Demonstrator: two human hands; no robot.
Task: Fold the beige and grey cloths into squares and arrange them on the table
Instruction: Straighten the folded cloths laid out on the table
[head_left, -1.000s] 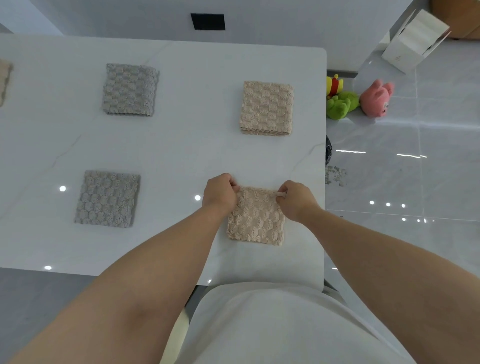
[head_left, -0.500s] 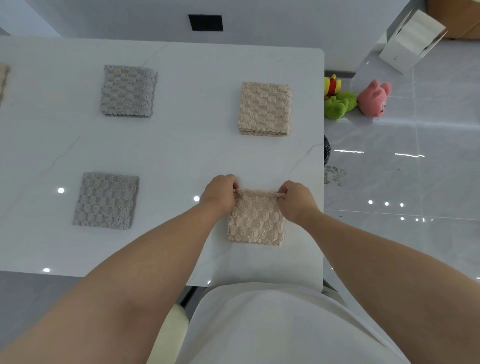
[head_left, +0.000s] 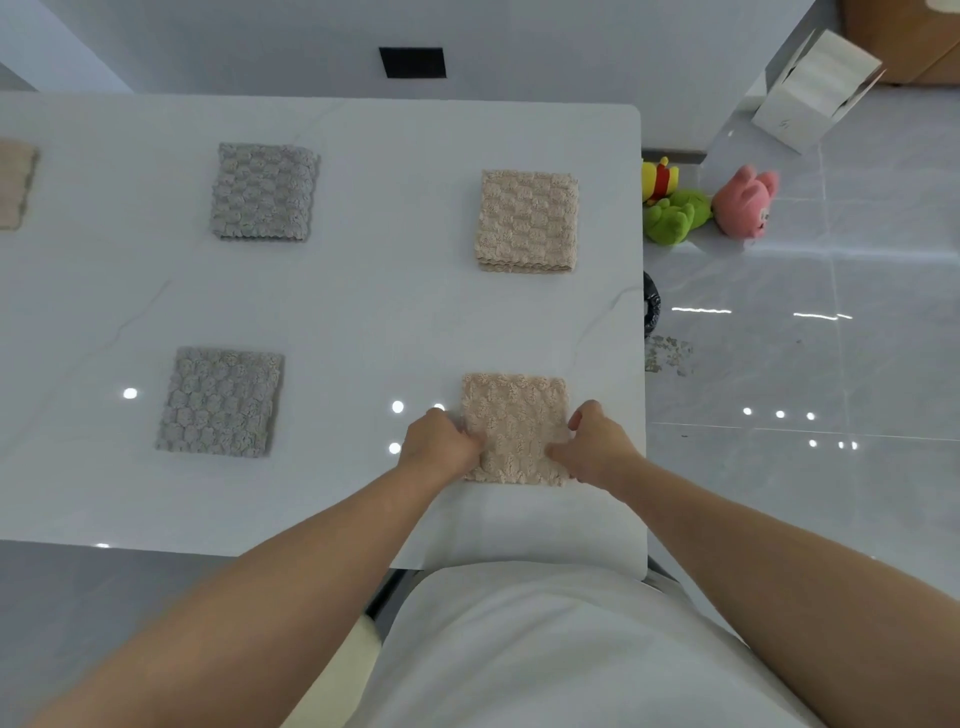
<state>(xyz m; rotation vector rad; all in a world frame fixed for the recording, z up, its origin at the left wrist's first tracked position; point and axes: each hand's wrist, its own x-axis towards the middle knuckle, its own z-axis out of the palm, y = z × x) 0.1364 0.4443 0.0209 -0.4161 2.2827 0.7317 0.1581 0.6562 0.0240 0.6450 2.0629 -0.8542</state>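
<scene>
Lying flat near the front right corner of the white counter (head_left: 363, 312), a folded beige cloth (head_left: 514, 410) is held at its two side edges. Its left edge is gripped by the left hand (head_left: 441, 444), whose fingers are curled onto the fabric. Its right edge is gripped by the right hand (head_left: 597, 447), with the fingers bent over the lower right part and the thumb raised beside the edge. The upper half of this square is left uncovered, and the sides are seen roughly parallel to the counter's edges.

A second folded beige cloth (head_left: 527, 221) is placed farther back, in line with the held one and well apart from it. Two folded grey cloths are set to the left: the far grey cloth (head_left: 265, 192) and the near grey cloth (head_left: 221, 402). A further beige cloth (head_left: 15, 184) is cut off by the left border of the view.

On the tiled floor (head_left: 831, 338) to the right, a green plush toy (head_left: 675, 215) and a pink plush toy (head_left: 745, 202) are seen close together, with a white box (head_left: 810, 93) behind them.
</scene>
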